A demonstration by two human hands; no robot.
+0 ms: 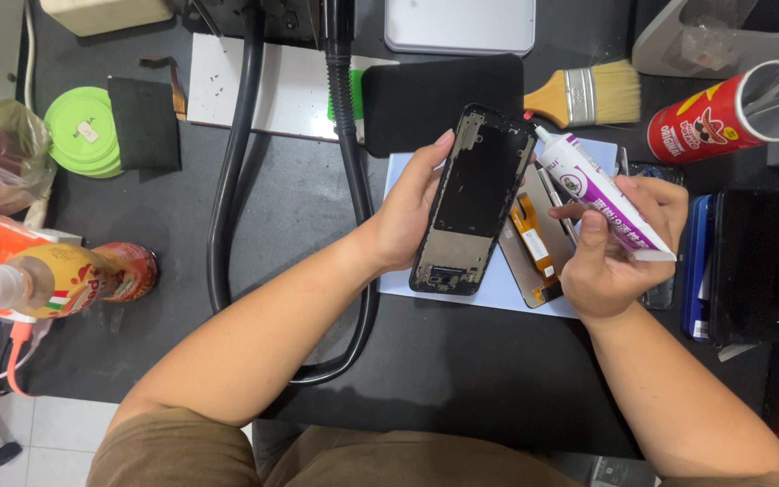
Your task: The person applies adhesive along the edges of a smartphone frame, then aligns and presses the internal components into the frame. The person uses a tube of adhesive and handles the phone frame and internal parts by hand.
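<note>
Left hand (407,212) around phone frame (472,203)

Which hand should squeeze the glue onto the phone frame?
Probably the right hand: it already grips the white and purple glue tube, whose nozzle sits at the top corner of the phone frame. The left hand is busy holding that frame.

Both bare forearms are reaching in from the bottom edge, angling toward each other. The left hand (403,216) is turned palm-in, fingers (435,149) curling up and around what it is gripping, thumb tucked behind. The right hand (615,248) is sitting a little lower, fingers bunched in a pinch, thumb (592,225) pressing on top, wrist bending slightly inward.
</note>
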